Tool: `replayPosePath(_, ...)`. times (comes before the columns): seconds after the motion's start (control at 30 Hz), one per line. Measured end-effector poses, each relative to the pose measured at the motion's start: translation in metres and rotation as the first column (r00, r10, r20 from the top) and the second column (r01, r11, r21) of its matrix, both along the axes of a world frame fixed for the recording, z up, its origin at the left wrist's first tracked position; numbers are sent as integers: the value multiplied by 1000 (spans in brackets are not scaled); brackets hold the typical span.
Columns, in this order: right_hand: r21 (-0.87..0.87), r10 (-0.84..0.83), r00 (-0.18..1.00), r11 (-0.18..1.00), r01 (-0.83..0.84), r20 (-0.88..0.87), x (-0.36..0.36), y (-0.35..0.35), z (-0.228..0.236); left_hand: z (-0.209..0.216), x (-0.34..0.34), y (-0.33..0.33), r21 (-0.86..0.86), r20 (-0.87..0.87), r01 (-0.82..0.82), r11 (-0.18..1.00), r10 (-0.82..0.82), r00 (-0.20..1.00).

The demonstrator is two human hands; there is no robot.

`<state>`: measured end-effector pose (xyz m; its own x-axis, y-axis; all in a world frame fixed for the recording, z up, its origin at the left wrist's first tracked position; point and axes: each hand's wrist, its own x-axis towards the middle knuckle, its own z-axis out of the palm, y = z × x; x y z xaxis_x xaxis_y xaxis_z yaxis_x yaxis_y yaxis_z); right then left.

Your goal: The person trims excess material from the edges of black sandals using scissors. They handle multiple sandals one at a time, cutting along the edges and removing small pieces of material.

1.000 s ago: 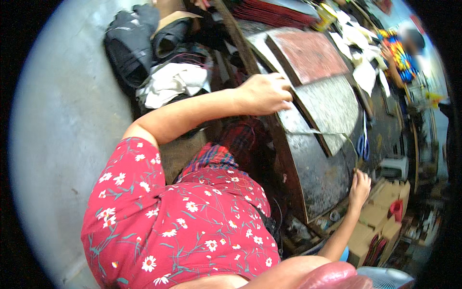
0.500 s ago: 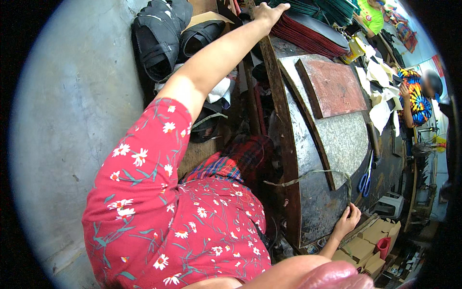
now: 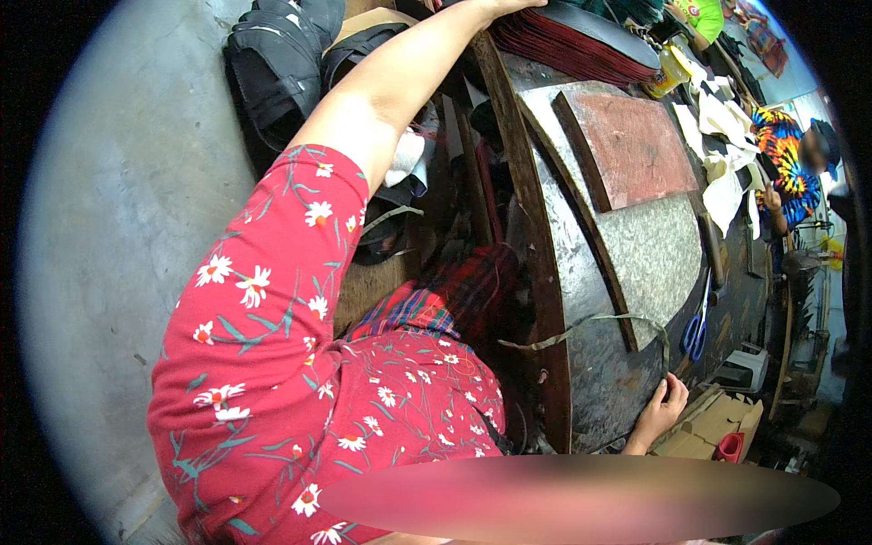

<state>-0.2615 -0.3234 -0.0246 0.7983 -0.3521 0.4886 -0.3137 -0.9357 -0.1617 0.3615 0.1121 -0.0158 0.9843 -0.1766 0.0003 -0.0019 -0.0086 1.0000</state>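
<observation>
My right hand (image 3: 662, 413) is at the near right edge of the dark worktable (image 3: 595, 409), its fingers closed on the end of a thin grey-green strip (image 3: 667, 350). The strip curves left across the table, over the corner of a speckled stone slab (image 3: 649, 250). My left arm stretches up and away. Only part of my left hand (image 3: 513, 4) shows at the top edge, beside a stack of dark sheets with red edges (image 3: 577, 45); its fingers are cut off from view. Scissors with blue handles (image 3: 695, 338) lie just beyond my right hand.
A reddish block (image 3: 631, 150) sits on the slab. Beyond are a dark rod-like tool (image 3: 713, 250), white scraps (image 3: 722, 200) and a yellow-labelled jar (image 3: 668, 73). Black shoes (image 3: 272, 77) stand at left; cardboard (image 3: 713, 422) is at lower right. A co-worker (image 3: 786, 168) is across the table.
My left hand has moved up, partly out of the picture. The view has shifted slightly. My right hand stays at the strip's end, and the strip's curve has bulged a little to the right.
</observation>
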Motion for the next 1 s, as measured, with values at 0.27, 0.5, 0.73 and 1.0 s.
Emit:
replayPosePath(0.27,666,161,978,716,-211,137,-7,-27,17,13,-21,11,148,50,88,985,-96,994)
replayPosePath(0.5,453,130,966,864,-221,224,44,29,72,23,-27,8,227,64,167,959,-186,981)
replayPosePath(0.73,721,597,775,442,-533,207,197,156,116,40,-47,-4,299,138,124,946,-172,975)
replayPosePath(1.0,958,459,872,132,-253,167,370,235,113,40,-72,-24,411,312,-81,908,-57,948)
